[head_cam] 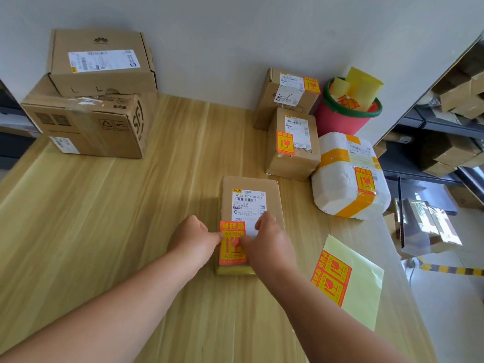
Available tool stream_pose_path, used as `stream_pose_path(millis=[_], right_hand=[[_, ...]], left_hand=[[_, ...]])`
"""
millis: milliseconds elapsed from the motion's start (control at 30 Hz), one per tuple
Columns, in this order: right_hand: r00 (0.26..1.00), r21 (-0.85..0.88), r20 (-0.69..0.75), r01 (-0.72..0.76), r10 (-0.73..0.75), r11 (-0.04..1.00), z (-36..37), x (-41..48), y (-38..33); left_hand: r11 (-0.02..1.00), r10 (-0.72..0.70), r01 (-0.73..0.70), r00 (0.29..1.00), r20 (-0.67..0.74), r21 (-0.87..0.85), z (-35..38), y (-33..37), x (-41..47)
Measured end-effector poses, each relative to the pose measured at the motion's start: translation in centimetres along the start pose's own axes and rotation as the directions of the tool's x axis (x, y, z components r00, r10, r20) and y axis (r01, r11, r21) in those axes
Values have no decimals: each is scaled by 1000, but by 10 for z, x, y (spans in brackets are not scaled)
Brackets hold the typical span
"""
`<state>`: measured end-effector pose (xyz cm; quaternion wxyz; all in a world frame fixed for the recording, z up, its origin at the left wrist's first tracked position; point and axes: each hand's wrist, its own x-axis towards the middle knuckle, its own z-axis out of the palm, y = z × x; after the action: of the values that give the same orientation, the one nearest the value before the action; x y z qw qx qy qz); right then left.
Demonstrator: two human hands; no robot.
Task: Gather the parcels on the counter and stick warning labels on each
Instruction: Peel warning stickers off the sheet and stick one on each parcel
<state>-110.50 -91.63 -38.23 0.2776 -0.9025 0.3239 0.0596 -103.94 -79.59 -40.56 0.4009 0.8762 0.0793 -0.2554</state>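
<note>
From the head view, the person is leaning over the counter (117, 218) with both arms reaching forward to a small flat parcel (251, 186) lying straight under the hands. The left hand (195, 238) is sitting at the left edge of a red and yellow warning label (232, 227), knuckles curled and thumb tip touching the label. I cannot tell whether it is pinching that edge or only pressing it. The right hand (269, 242) is lying loose and fairly wide on the parcel, thumb down on the label's right side and fingertips resting on the white shipping slip (248, 203) just beyond.

So the labelling step is looking nearly done on this one. The label is sitting on the near end of the lid, and it seems to want a firm rub outward to its corners.

Just right of the right wrist a backing sheet (331, 279) is lying with two more labels waiting on it. Further ahead of the right hand, two brown boxes (293, 150) and a white foam box (340, 184) are already wearing labels, beside a red bucket (340, 119). Well off beyond the left hand, two stacked cartons (89, 124) are showing no warning label that I can see. I would guess the next move is sliding this parcel to the labelled group, then fetching one of those and peeling a fresh label
</note>
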Motion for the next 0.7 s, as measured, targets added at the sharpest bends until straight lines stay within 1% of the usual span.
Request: stream_pose_path(millis=[33, 67, 100, 133, 167, 200, 233, 300, 367, 433, 567, 700], right_hand=[[996, -49, -51, 70, -72, 996, -1, 0, 1], [975, -90, -106, 184, -193, 979, -1, 0, 4], [931, -127, -147, 318, -335, 939, 1, 0, 6], [877, -175, -163, 425, -451, 888, 5, 0, 9], [831, -234, -164, 491, -532, 839, 9, -1, 13], [806, -299, -142, 518, -574, 801, 12, -1, 17], [804, -361, -105, 517, -585, 776, 16, -1, 23], [818, -444, -24, 506, -575, 739, 21, -2, 35], [817, -476, 35, 520, -575, 710, 27, -1, 48], [825, -518, 88, 516, -558, 682, 26, -2, 51], [838, -549, 185, 522, -514, 653, 20, -4, 51], [844, -530, 240, 528, -480, 664, 15, -5, 46]], left_hand=[[988, 101, -93, 993, -58, 125, -2, 0, -3], [939, 282, -249, 952, -117, 239, -4, 0, -5], [833, 506, -441, 851, -138, 335, -5, -1, -7], [687, 685, -596, 723, -95, 417, -4, -3, -8], [548, 791, -683, 611, -33, 483, -2, -5, -8], [443, 840, -719, 541, 31, 535, 1, -9, -7], [389, 847, -713, 526, 79, 583, 3, -14, -6], [333, 809, -671, 564, 165, 662, 5, -23, -6], [275, 771, -641, 592, 234, 716, 7, -36, -5], [255, 743, -617, 618, 258, 744, 7, -45, -6], [256, 708, -603, 649, 278, 755, 8, -49, -7], [220, 716, -611, 630, 299, 761, 9, -49, -7]])
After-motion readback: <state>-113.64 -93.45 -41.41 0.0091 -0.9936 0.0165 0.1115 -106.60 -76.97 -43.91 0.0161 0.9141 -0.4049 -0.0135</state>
